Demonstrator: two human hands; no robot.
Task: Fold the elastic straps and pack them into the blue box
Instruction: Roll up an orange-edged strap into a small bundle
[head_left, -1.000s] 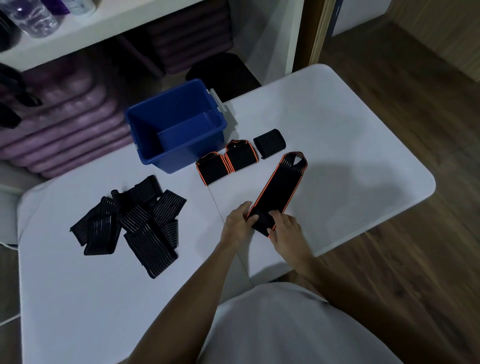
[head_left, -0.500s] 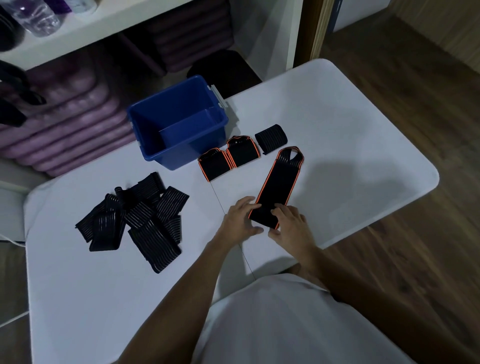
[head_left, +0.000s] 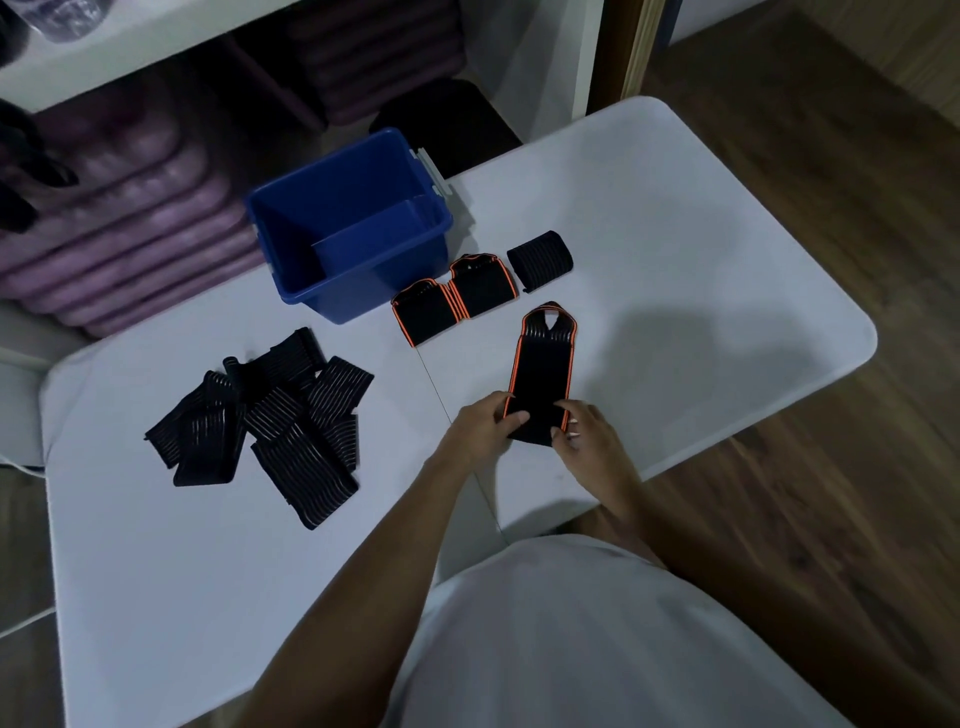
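A black elastic strap with orange edges (head_left: 541, 370) lies flat on the white table (head_left: 675, 270), its looped end pointing away from me. My left hand (head_left: 485, 427) pinches the near left corner and my right hand (head_left: 589, 436) pinches the near right corner. Two folded orange-edged straps (head_left: 453, 304) and one folded black strap (head_left: 540, 259) lie side by side just right of the blue box (head_left: 358, 291). The box stands open at the table's far side and looks empty. A loose pile of black striped straps (head_left: 265, 415) lies to the left.
Purple mats (head_left: 130, 208) are stacked under a white shelf behind the table. A black stool (head_left: 452, 119) stands beyond the box. The table's right edge (head_left: 810, 415) drops to wooden floor.
Both hands have closed on the strap's near end. The strap has turned from slanted to nearly straight ahead and shifted slightly toward me.
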